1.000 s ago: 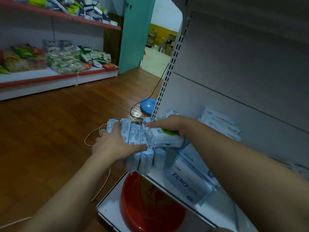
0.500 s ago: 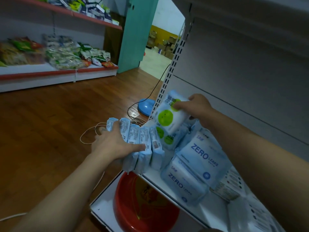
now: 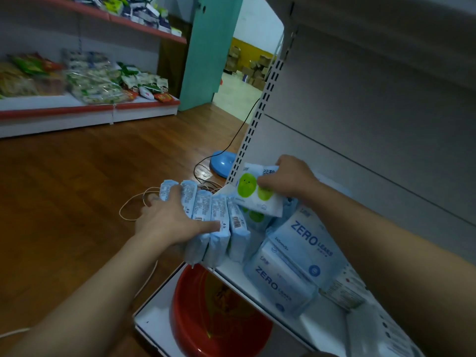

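Several light-blue packs [image 3: 219,220] stand on edge in a row at the left end of a white shelf [image 3: 322,320]. My left hand [image 3: 170,220] presses against the row's left side, fingers spread over the packs and thumb lying along their front. My right hand [image 3: 288,179] grips a white pack with green circles [image 3: 253,194], held tilted just above and behind the row. Two larger blue "ZERO LEAKS" packs [image 3: 309,243] lie on the shelf to the right, under my right forearm.
A red basin [image 3: 211,318] sits on the bottom shelf below. A slotted upright [image 3: 257,124] rises behind the packs. A blue round base [image 3: 221,163] and cables [image 3: 134,204] lie on the wooden floor. Stocked shelves [image 3: 85,104] line the far left wall.
My right hand has brought the green-circle pack down lower and closer to the row than half a second ago. My left hand keeps pressing the standing packs.
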### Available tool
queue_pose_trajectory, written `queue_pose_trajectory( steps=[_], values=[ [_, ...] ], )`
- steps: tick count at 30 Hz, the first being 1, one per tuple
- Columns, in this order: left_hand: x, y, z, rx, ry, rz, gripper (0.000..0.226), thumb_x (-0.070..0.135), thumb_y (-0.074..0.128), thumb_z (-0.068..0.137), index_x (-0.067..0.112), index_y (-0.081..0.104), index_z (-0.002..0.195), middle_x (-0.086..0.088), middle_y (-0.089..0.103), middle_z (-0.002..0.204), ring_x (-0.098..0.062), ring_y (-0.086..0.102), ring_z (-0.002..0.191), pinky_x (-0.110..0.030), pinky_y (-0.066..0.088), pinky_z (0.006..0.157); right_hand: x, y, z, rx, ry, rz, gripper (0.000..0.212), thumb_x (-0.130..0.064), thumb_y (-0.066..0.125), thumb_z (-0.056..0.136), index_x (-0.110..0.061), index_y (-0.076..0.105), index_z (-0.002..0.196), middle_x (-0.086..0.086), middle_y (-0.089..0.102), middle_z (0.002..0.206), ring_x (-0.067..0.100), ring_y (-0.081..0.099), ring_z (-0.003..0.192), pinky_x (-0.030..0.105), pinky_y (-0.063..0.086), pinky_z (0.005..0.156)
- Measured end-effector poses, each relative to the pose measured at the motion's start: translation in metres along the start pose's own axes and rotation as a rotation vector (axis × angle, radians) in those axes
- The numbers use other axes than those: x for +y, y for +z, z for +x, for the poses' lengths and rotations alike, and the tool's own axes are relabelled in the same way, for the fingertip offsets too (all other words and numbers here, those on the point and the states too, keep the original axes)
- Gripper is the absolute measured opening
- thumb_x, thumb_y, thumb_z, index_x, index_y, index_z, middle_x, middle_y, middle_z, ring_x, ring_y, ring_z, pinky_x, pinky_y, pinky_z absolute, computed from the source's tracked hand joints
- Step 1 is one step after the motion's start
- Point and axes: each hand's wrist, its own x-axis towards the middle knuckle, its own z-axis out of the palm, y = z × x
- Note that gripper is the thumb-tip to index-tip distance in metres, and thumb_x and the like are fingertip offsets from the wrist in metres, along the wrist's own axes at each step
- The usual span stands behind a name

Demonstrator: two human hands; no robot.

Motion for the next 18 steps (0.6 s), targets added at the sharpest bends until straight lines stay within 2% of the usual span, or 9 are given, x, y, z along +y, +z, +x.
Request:
queue_pose_trajectory(
  steps=[3,8,12,15,18],
  values=[
    [0.000,0.000,0.000,0.001,-0.001,-0.002,0.129,0.091,0.062,0.045,0.034,0.013,0.149,-0.019,0.029,0.143,-0.040,0.040,0.128,-0.047,0.045,0.096,0.002,-0.004,0.003,0.109,-0.020,-0.128,0.036,-0.043,0.069,0.076,-0.015,0.050,0.089,-0.001,0.048,0.075,0.021,0.052,0.075,0.027,0.035,0.054],
    [0.001,-0.001,-0.002,-0.001,0.008,0.002,0.128,0.091,0.062,0.045,0.034,0.013,0.149,-0.018,0.032,0.139,-0.039,0.042,0.125,-0.046,0.047,0.093,-0.007,0.025,0.000,-0.039,-0.083,-0.225,0.029,-0.037,0.070,0.075,-0.014,0.053,0.081,0.000,0.050,0.073,0.018,0.053,0.068,0.025,0.036,0.051],
    [0.002,-0.002,-0.002,0.000,0.011,-0.011,0.126,0.089,0.064,0.048,0.035,0.012,0.149,-0.017,0.030,0.142,-0.039,0.042,0.126,-0.045,0.046,0.093,-0.016,0.033,-0.001,-0.190,-0.117,-0.331,0.026,-0.031,0.074,0.075,-0.016,0.054,0.069,0.002,0.057,0.073,0.016,0.056,0.064,0.028,0.050,0.056],
    [0.000,-0.002,0.000,0.001,0.004,-0.019,0.126,0.088,0.065,0.048,0.035,0.012,0.149,-0.018,0.029,0.143,-0.040,0.041,0.127,-0.045,0.045,0.094,-0.016,0.022,0.001,-0.208,-0.133,-0.387,0.028,-0.034,0.076,0.073,-0.016,0.055,0.067,0.000,0.053,0.067,0.013,0.051,0.058,0.022,0.038,0.045],
    [0.000,-0.002,0.001,-0.005,-0.002,-0.008,0.127,0.088,0.065,0.048,0.035,0.011,0.150,-0.017,0.028,0.145,-0.041,0.040,0.129,-0.045,0.045,0.095,-0.014,0.015,0.003,-0.265,-0.185,-0.478,0.027,-0.037,0.075,0.071,-0.014,0.061,0.072,0.000,0.053,0.066,0.012,0.048,0.058,0.023,0.036,0.048]
  ],
)
